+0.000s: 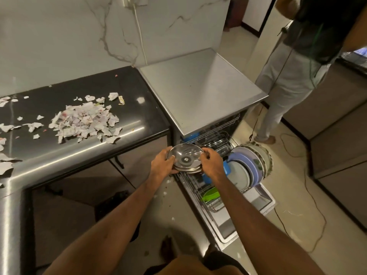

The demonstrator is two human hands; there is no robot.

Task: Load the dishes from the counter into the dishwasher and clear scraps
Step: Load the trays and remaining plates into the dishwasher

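A small stack of glass lids (pixel 185 157), metal-rimmed and turned underside up, hangs above the near corner of the dishwasher's pulled-out lower rack (pixel 213 203). My left hand (pixel 161 164) grips the stack's left edge from below. My right hand (pixel 211 163) pinches the rim of the top lid on the right. Several plates (pixel 249 165) stand on edge in the rack, with a green item (pixel 210 194) and blue pieces beside them. Torn paper scraps (pixel 85 121) lie heaped on the dark counter (pixel 139 114).
The dishwasher's steel top (pixel 200 86) adjoins the counter. Its open door (pixel 256 207) juts low over the floor. Another person (pixel 294 72) stands at the far right by a cable (pixel 309 187) trailing on the floor. A few scraps dot the floor near my feet.
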